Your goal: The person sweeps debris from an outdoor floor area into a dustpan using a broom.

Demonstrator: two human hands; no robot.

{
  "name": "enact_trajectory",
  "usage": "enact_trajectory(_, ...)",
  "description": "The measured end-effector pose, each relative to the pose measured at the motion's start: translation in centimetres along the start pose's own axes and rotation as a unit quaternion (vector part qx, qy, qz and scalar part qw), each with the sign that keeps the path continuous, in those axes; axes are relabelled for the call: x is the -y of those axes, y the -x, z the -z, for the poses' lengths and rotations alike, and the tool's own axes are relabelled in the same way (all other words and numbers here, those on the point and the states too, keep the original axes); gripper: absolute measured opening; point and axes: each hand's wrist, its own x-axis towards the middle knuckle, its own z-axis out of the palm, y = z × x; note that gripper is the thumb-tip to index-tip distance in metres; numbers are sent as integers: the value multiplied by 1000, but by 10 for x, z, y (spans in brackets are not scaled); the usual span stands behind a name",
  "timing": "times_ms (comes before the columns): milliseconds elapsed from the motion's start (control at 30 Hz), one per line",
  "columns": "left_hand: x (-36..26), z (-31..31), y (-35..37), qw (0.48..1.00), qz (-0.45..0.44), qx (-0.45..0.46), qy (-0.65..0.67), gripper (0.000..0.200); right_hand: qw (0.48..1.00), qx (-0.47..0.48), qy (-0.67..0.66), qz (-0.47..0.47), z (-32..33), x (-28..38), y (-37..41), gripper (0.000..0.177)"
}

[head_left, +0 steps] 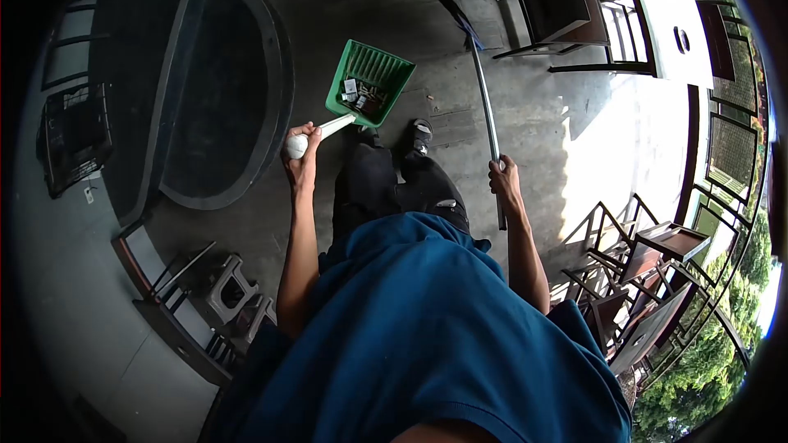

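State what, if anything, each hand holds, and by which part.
Left hand: green ribbed dustpan, by its white handle, near the rounded end. Right hand: long dark-headed broom, by its grey shaft, near the end away from the head.

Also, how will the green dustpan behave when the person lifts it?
The green dustpan is probably stiff, since its ribbed pan looks like plastic. Its thin walls suggest it is light. The loose litter inside could slide out if the open end tips down.

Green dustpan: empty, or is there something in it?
Not empty: the dustpan has small litter gathered near its handle end, with bare ribbed green plastic showing beyond it.
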Motion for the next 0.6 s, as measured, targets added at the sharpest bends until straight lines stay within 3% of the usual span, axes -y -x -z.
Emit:
enact_trajectory(133,-11,-20,-37,998,38,-30,38,15,999,-28,15,-3,-14,13,-13,34)
enact_trajectory(433,1,-39,-121,997,65,37,19,13,996,-84,18,-30,-49,32,-40,35)
enact_trajectory(600,20,-48,-161,994,-14,112,0,9,968,-188,149,79,-64,34,-111,38)
